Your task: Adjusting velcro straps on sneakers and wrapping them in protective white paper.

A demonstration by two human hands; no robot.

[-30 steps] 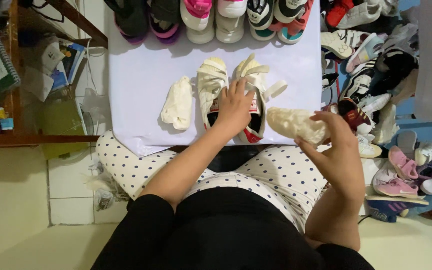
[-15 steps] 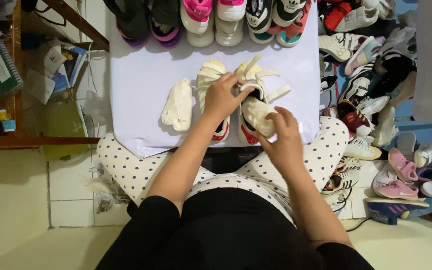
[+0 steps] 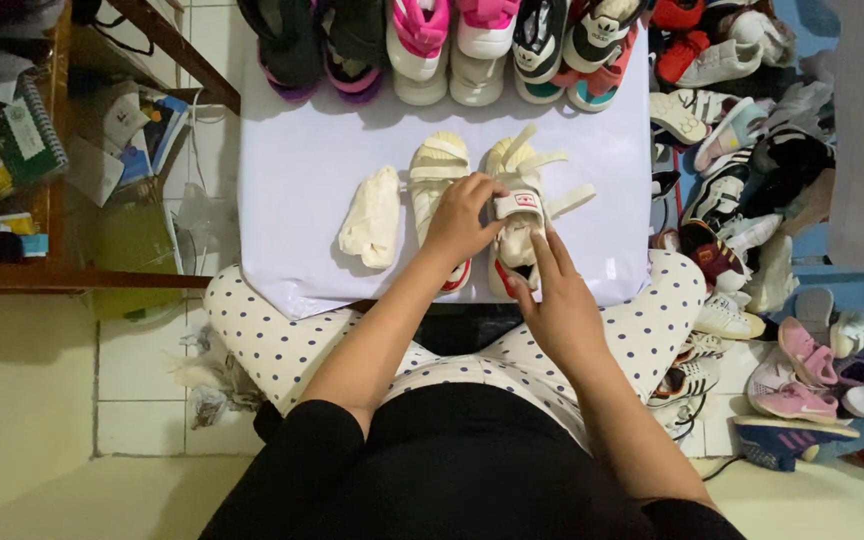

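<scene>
hidden: right sandal [image 3: 518, 215] toe – under right hand [image 3: 558, 300], fingers flat on it
left hand [image 3: 462, 222]: pinching its strap
nearby: left sandal [image 3: 436, 175], paper wad [image 3: 372, 217], shoe row [image 3: 452, 45] behind

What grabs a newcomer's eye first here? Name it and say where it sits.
The two hands at the centre: the left hand and right hand both rest on a pair of cream sandals on a white sheet. A crumpled cream paper wad lies left of them. A row of colourful shoes lines the sheet's far edge, and a heap of shoes fills the right.
</scene>
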